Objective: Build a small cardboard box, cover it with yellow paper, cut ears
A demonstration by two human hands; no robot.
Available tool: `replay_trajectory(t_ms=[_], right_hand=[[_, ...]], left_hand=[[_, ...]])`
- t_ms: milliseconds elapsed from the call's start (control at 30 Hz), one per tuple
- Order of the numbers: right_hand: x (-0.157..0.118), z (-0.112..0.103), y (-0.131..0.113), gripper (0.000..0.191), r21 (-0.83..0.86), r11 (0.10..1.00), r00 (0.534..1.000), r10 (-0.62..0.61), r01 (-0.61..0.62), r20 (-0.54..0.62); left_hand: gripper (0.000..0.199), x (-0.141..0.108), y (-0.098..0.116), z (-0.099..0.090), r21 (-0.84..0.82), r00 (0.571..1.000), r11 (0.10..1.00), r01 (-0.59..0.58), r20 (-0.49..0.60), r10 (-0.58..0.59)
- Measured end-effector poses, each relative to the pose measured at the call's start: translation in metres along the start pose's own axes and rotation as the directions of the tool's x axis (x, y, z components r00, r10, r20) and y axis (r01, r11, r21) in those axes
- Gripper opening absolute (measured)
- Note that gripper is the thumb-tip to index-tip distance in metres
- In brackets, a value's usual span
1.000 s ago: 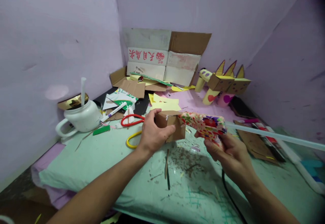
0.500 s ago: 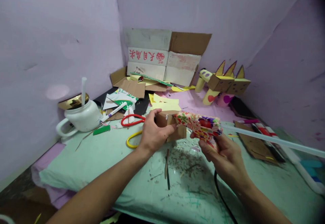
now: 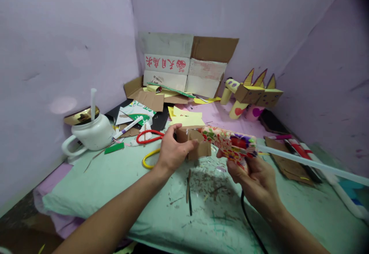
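Note:
My left hand (image 3: 174, 148) is closed on a small brown cardboard piece (image 3: 199, 150), its thumb across the near face. Wrapped round the handle of a floral-patterned glue gun (image 3: 230, 141) is my right hand (image 3: 255, 175). The gun's front end points left at the cardboard; whether its tip touches is hard to tell. A long translucent glue stick (image 3: 314, 163) sticks out of the gun's back, and a black cord hangs below it. Just left of my left hand lie scissors with red handles (image 3: 150, 136) and a yellow-handled pair (image 3: 148, 160).
A white mug (image 3: 93, 133) stands at the left. Paper scraps (image 3: 188, 120) and an unfolded printed carton (image 3: 184, 63) are at the back. A spiked cardboard figure (image 3: 256, 94) stands at the back right, with markers (image 3: 300, 148) nearer. Small debris litters the green cloth (image 3: 161, 208).
The glue gun and my right hand have shifted slightly right, away from the cardboard. My left hand keeps its hold on the cardboard piece.

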State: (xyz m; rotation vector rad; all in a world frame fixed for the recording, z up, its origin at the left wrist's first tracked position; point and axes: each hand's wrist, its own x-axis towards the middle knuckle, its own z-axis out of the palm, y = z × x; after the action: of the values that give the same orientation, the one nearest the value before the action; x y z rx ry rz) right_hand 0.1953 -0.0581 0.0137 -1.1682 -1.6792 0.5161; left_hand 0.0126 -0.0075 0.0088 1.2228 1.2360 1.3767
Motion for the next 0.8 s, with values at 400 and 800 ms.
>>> replay_trajectory(t_ms=[400,800], right_hand=[[0.0018,-0.0008,-0.0009,0.013,-0.012,1.0,1.0,0.006,-0.006,-0.027],[-0.0013,0.0034,0.0002,0.006,-0.095,0.992,0.992,-0.087,0.078,-0.095]], left_hand=[[0.069,-0.0033,0.0037,0.0029,-0.048,1.0,0.999,-0.006,-0.009,0.006],[0.068,-0.0038,0.0038,0.0028,-0.006,1.0,1.0,-0.011,-0.001,0.011]])
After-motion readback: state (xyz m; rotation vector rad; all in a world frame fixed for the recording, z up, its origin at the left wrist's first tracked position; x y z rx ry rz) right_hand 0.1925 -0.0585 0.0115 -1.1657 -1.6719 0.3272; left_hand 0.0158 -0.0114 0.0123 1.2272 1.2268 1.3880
